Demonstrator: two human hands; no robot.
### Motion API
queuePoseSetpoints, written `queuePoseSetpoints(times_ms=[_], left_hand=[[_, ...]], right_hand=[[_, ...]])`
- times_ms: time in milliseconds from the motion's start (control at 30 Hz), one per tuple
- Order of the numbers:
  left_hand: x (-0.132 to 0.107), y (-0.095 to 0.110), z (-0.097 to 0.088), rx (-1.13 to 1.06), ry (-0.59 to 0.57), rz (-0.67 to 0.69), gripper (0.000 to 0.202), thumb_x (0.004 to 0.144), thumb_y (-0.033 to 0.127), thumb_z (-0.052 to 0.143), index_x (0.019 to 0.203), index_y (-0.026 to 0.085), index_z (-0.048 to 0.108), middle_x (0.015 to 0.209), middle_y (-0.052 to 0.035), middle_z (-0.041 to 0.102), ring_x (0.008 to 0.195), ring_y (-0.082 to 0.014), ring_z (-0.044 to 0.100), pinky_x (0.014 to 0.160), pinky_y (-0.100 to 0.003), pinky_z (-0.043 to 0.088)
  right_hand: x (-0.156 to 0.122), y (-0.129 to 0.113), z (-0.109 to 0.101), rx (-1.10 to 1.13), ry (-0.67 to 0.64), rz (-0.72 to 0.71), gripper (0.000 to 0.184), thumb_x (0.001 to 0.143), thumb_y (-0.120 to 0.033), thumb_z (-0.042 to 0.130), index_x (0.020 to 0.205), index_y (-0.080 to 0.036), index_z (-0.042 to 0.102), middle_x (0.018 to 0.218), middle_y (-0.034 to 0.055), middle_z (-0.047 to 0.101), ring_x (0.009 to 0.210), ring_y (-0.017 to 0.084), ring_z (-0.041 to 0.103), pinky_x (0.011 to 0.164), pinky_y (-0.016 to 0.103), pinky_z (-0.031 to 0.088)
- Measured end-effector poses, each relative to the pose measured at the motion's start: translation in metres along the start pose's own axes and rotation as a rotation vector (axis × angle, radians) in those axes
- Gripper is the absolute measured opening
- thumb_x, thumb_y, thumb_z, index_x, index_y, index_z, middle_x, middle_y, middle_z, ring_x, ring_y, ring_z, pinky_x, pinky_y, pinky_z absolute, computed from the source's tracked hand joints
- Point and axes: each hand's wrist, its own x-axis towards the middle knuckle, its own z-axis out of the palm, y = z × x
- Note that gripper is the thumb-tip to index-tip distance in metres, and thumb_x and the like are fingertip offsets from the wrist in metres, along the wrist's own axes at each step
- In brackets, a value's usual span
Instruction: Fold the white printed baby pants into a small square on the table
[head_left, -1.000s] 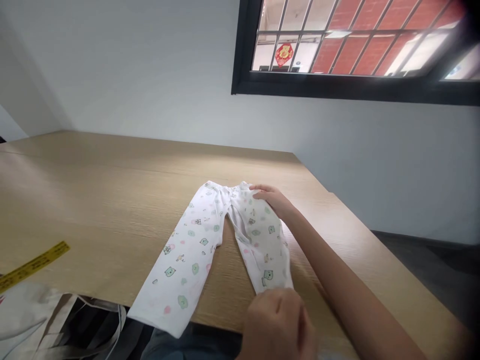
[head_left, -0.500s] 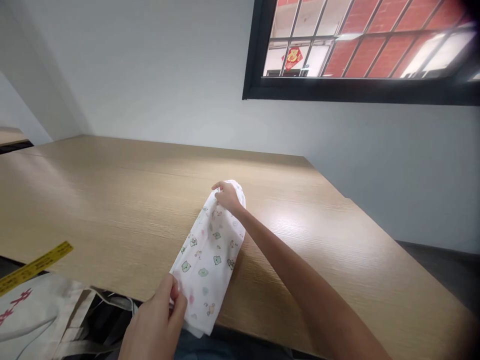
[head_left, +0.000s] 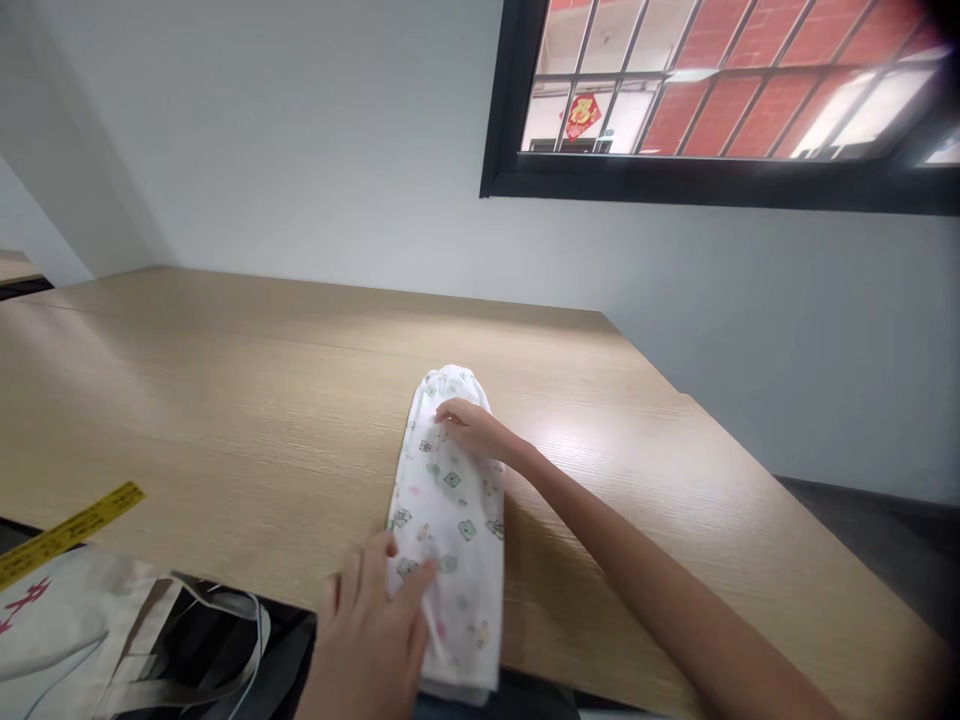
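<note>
A small pair of white children's pants (head_left: 450,500) with green and pink prints lies on the wooden table (head_left: 225,400), folded lengthwise so one leg covers the other. Its leg ends hang slightly over the near table edge. My left hand (head_left: 371,630) lies flat, fingers spread, on the near end of the legs. My right hand (head_left: 472,430) presses flat on the upper part, just below the waistband.
A yellow measuring tape (head_left: 67,530) lies at the left near edge of the table. A white tote bag (head_left: 67,630) with straps sits below that edge. A white wall and a barred window (head_left: 720,90) stand behind the table.
The pants went from spread flat to folded in half lengthwise. My left hand let go of the leg end and now lies flat on it; my right hand slid down from the waistband.
</note>
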Motion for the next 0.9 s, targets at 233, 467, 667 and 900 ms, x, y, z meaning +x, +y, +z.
queuePoseSetpoints(times_ms=[233,467,667,900], left_hand=[[0.113,0.0,0.01,-0.127,-0.273,0.359,0.031,0.089,0.022,0.034,0.109,0.016,0.057,0.117,-0.0125,0.051,0.106,-0.025,0.048,0.089,-0.042,0.04],[0.08,0.011,0.034,-0.078,-0.252,0.564,0.065,0.086,0.057,0.033,0.136,0.015,0.033,0.14,-0.0144,0.032,0.126,-0.0364,0.03,0.097,-0.05,0.034],[-0.006,0.016,0.035,0.097,0.318,0.833,0.032,0.092,0.025,0.037,0.118,0.019,0.054,0.122,0.0039,0.057,0.109,-0.0156,0.052,0.087,-0.026,0.043],[0.01,0.004,0.012,0.074,0.386,0.753,0.03,0.093,0.028,0.035,0.11,0.035,0.06,0.104,0.0119,0.065,0.087,-0.0097,0.058,0.074,-0.024,0.044]], right_hand=[[-0.027,0.001,-0.021,0.01,-0.223,-0.067,0.039,0.096,-0.029,0.021,0.114,-0.023,0.055,0.116,0.0015,0.059,0.101,0.015,0.056,0.081,0.027,0.049],[-0.004,0.022,-0.007,-0.321,-0.174,-0.067,0.047,0.093,-0.034,0.033,0.135,-0.013,0.034,0.143,0.0109,0.028,0.132,0.025,0.017,0.108,0.046,0.01],[0.035,0.038,-0.004,-0.505,-0.076,0.055,0.05,0.094,-0.03,0.034,0.14,-0.013,0.021,0.146,0.0128,0.015,0.134,0.026,0.007,0.107,0.051,0.007],[-0.016,0.003,-0.011,-0.511,-0.26,0.003,0.058,0.092,-0.04,0.035,0.136,-0.003,0.029,0.142,0.0207,0.024,0.132,0.032,0.015,0.107,0.047,0.018]])
